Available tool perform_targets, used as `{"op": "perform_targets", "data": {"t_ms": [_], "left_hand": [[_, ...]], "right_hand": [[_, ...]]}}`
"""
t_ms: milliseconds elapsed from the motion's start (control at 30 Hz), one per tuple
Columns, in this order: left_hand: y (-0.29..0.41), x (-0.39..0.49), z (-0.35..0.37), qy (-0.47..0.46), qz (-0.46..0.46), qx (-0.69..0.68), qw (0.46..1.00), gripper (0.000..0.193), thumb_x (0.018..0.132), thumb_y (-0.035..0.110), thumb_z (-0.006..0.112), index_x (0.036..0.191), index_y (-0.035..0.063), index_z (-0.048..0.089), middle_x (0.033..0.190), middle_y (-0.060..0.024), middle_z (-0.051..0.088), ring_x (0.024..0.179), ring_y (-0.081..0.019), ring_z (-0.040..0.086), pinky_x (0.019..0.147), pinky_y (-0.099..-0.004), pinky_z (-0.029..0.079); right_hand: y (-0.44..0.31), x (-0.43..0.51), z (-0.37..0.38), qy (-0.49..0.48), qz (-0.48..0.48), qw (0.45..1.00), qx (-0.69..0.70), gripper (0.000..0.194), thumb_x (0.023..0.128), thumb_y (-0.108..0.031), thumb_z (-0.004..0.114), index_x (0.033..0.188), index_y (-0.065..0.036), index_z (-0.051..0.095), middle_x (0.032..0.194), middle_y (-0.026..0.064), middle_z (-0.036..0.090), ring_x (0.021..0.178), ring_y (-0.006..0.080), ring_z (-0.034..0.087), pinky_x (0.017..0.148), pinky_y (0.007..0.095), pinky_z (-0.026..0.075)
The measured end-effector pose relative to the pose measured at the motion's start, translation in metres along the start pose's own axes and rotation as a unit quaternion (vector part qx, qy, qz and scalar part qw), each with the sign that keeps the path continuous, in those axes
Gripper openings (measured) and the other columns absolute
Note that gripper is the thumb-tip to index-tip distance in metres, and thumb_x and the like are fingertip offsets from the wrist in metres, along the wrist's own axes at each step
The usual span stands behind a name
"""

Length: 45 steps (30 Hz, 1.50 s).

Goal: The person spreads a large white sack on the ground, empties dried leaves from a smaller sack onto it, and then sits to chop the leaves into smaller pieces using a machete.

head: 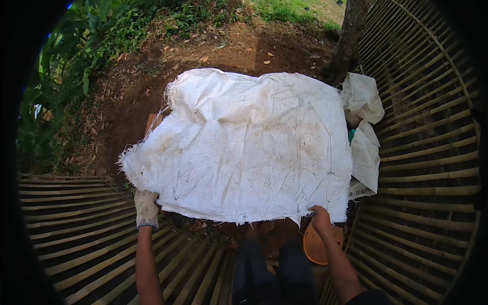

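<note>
A large white woven plastic sack sheet (pixel 251 148) with frayed edges and brown stains lies spread out before me, wrinkled near its middle. My left hand (pixel 146 207), in a knitted work glove, grips the sheet's near left corner. The bare fingers of my right hand (pixel 320 218) pinch its near edge towards the right. What lies under the sheet is mostly hidden; an orange-brown piece (pixel 150 124) shows past its left side.
Slatted bamboo structures (pixel 423 179) curve along the right and lower left. More white sacks (pixel 364 152) lie at the sheet's right, near a tree trunk (pixel 350 38). An orange plastic container (pixel 316 248) is below my right hand. Bare soil and plants lie beyond.
</note>
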State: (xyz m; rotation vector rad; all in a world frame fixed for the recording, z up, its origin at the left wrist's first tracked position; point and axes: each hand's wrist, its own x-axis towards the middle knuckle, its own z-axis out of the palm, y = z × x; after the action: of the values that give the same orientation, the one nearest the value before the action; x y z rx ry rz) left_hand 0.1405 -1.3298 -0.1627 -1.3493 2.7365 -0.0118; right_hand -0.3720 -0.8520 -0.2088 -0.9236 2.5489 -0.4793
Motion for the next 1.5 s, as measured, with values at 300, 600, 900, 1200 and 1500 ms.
{"op": "perform_targets", "data": {"t_ms": [300, 600, 900, 1200, 1500], "left_hand": [[0.033, 0.048, 0.044, -0.088, -0.056, -0.004, 0.995, 0.023, 0.074, 0.006, 0.069, 0.094, 0.0114, 0.078, 0.101, -0.0131, 0.071, 0.111, -0.0342, 0.065, 0.115, -0.0501, 0.042], [0.068, 0.076, 0.083, -0.157, -0.102, 0.018, 0.982, 0.023, 0.077, 0.007, 0.066, 0.096, 0.0091, 0.078, 0.106, -0.0159, 0.07, 0.116, -0.0367, 0.063, 0.117, -0.0492, 0.041], [0.051, 0.044, 0.103, -0.206, -0.067, 0.058, 0.974, 0.021, 0.076, 0.01, 0.068, 0.095, 0.0085, 0.078, 0.11, -0.019, 0.071, 0.121, -0.0384, 0.063, 0.121, -0.0495, 0.039], [0.022, -0.011, 0.114, -0.278, -0.098, 0.125, 0.947, 0.031, 0.072, 0.019, 0.075, 0.102, 0.0116, 0.08, 0.124, -0.0207, 0.071, 0.129, -0.0405, 0.06, 0.122, -0.0529, 0.034], [0.093, -0.026, 0.144, -0.452, -0.134, 0.162, 0.867, 0.057, 0.09, 0.029, 0.065, 0.142, 0.0076, 0.063, 0.147, -0.0171, 0.059, 0.141, -0.0352, 0.051, 0.126, -0.0548, 0.026]], "right_hand": [[0.047, 0.063, 0.061, -0.217, 0.181, 0.959, 0.022, 0.033, 0.085, -0.006, 0.063, 0.115, -0.004, 0.075, 0.111, 0.0247, 0.076, 0.11, 0.0463, 0.07, 0.095, 0.0491, 0.056], [0.092, 0.062, 0.132, -0.408, 0.228, 0.883, -0.048, 0.031, 0.092, -0.02, 0.066, 0.116, -0.001, 0.07, 0.113, 0.0294, 0.074, 0.111, 0.0466, 0.071, 0.094, 0.0501, 0.057], [0.078, 0.052, 0.187, -0.546, 0.15, 0.81, -0.152, 0.038, 0.09, -0.02, 0.066, 0.124, -0.002, 0.07, 0.122, 0.0246, 0.075, 0.116, 0.0416, 0.072, 0.098, 0.0488, 0.057], [0.052, 0.055, 0.179, -0.637, 0.097, 0.742, -0.183, 0.038, 0.092, -0.028, 0.067, 0.121, -0.004, 0.071, 0.123, 0.0187, 0.075, 0.115, 0.0366, 0.072, 0.096, 0.0481, 0.058], [0.009, 0.03, 0.112, -0.546, 0.28, 0.686, 0.39, 0.034, 0.1, -0.023, 0.059, 0.117, 0.005, 0.067, 0.103, 0.0094, 0.07, 0.094, 0.0203, 0.065, 0.085, 0.0394, 0.054]]}}
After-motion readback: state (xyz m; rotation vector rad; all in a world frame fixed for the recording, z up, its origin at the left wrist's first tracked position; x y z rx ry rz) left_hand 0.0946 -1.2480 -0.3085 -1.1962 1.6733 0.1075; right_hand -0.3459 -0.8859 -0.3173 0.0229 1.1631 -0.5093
